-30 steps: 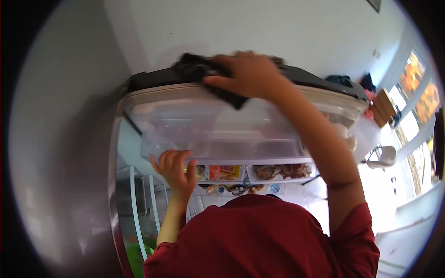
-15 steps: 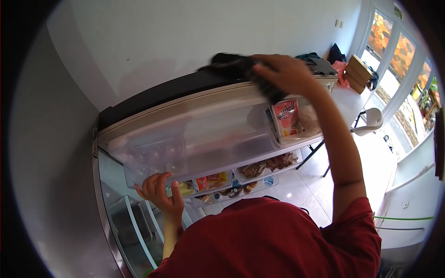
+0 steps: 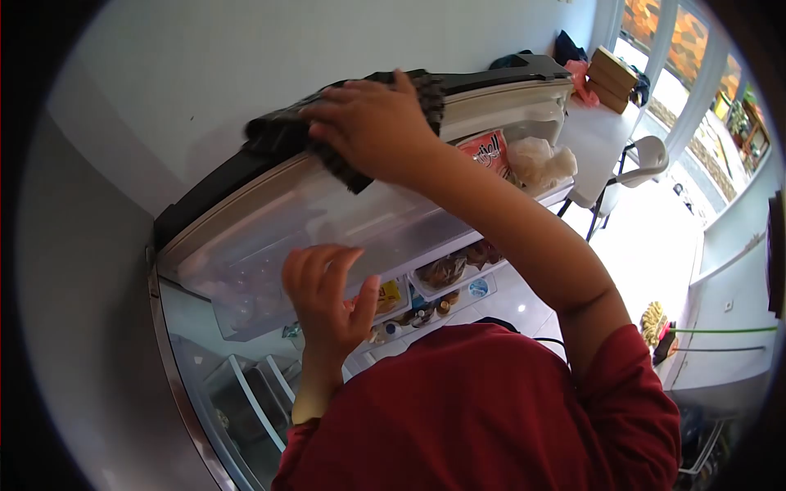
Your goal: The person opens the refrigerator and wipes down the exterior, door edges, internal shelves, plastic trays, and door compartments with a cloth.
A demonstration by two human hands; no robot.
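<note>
My right hand (image 3: pixel 372 127) presses a dark cloth (image 3: pixel 278 129) onto the black top edge of the open refrigerator door (image 3: pixel 205 190). The cloth drapes over that edge, and one corner hangs down the inner side. My left hand (image 3: pixel 327 295) is raised in front of the clear door bin (image 3: pixel 246 299), with its fingers apart and nothing in it. A red and white packet (image 3: pixel 485 150) and a pale plastic bag (image 3: pixel 540 164) stand in the upper right part of the door. Lower bins hold a yellow packet (image 3: pixel 388 296) and brown items in a bag (image 3: pixel 444 272).
At the left is the grey refrigerator side (image 3: pixel 90 327), with glass shelves (image 3: pixel 254 401) inside. To the right are a white table (image 3: pixel 602 135) with cardboard boxes (image 3: pixel 612 79), a white chair (image 3: pixel 647 159), and a yellow mop head (image 3: pixel 653 322) on the floor.
My right hand has slid left along the door's top edge with the cloth. My left hand has risen and moved right, still open. The view has turned, and the door appears more tilted.
</note>
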